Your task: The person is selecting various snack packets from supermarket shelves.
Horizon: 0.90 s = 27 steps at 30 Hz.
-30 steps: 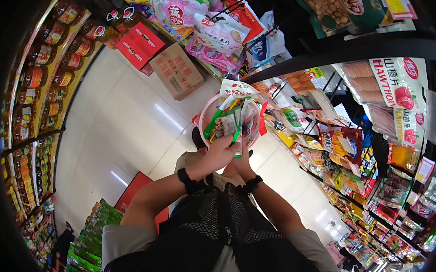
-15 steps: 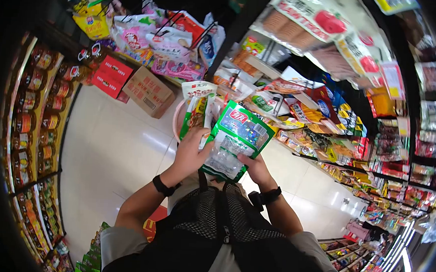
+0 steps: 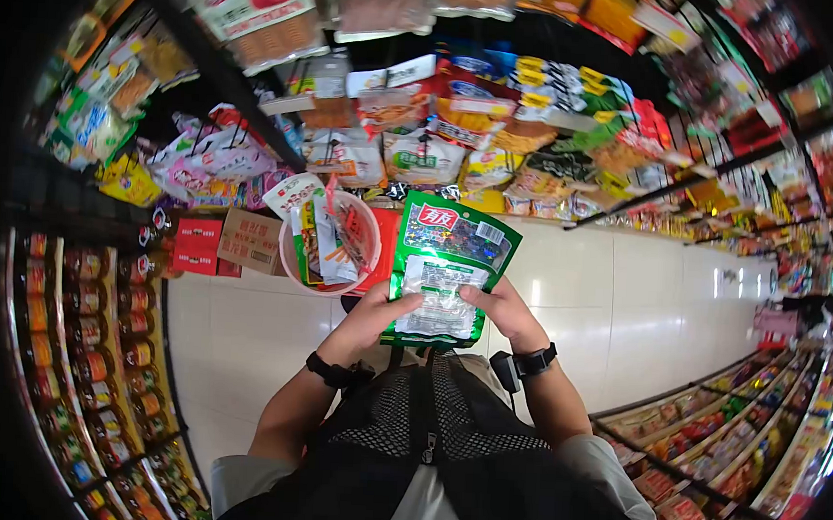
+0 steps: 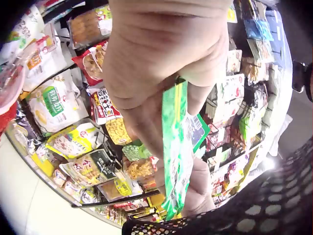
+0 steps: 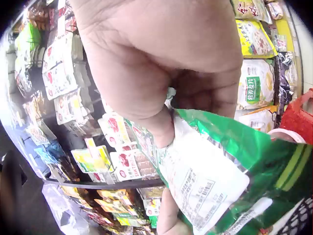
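Observation:
Both hands hold a green snack bag [image 3: 457, 234] in front of the body, its back with a printed white label turned up. My left hand [image 3: 368, 321] grips its left edge, thumb lying on the label. At the right edge my right hand [image 3: 510, 317] pinches it, thumb on top. The left wrist view shows the bag [image 4: 176, 142] edge-on below the left palm. In the right wrist view, the fingers behind the bag [image 5: 205, 171] are partly hidden. Left of the bag stands a pink bucket [image 3: 287, 261] holding several packets, among them a white one [image 3: 330, 246].
Shelves ahead hold hanging snack bags [image 3: 422, 157]. A red box [image 3: 198, 246] and a brown carton [image 3: 251, 240] stand on the floor left of the bucket. Bottled goods [image 3: 84, 309] line the left shelf. Pale tiled floor [image 3: 584, 297] stretches right.
Both hands were over the bucket's packets; the green bag has come away from there and is now spread between them. The view has turned right, and the bucket sits apart from the hands.

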{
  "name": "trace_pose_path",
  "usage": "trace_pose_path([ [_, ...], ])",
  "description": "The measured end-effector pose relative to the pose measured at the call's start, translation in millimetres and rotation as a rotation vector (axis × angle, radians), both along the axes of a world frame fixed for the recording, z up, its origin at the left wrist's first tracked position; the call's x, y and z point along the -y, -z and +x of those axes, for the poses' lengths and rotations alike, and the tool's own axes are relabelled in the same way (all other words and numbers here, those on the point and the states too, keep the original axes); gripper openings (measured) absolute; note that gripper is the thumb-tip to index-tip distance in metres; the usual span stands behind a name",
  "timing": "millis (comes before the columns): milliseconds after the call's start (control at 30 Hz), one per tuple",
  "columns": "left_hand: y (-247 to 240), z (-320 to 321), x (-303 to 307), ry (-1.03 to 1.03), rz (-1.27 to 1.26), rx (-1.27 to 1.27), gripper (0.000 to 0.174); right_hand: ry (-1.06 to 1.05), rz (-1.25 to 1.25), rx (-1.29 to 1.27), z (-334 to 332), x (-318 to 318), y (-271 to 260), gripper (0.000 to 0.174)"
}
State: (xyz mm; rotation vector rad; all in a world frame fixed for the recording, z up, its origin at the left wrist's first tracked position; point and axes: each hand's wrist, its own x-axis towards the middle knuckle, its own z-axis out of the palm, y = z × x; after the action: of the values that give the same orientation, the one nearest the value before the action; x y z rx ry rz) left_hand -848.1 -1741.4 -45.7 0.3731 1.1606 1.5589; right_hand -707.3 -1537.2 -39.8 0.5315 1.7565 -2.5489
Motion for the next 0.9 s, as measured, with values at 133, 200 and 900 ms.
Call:
trace_pose_path([
  [133, -17.4, 43.1, -32.9, 0.015, -0.012, -0.021, 0.034, 0.065, 0.021, -0.041, 49.0, -18.8, -13.2, 0.035],
  [200, -16.6, 54.7, -46.3, 0.026, -0.025, -0.046, 0.035, 0.154, 0.01, -0.075, 66.4, -22.5, -14.8, 0.038],
  [900, -69.8, 149.5, -138.3, 0.329, 0.628, -1.294, 0.049, 0.941, -0.131, -0.236, 209.9, 1.1, -53.4, 0.044],
])
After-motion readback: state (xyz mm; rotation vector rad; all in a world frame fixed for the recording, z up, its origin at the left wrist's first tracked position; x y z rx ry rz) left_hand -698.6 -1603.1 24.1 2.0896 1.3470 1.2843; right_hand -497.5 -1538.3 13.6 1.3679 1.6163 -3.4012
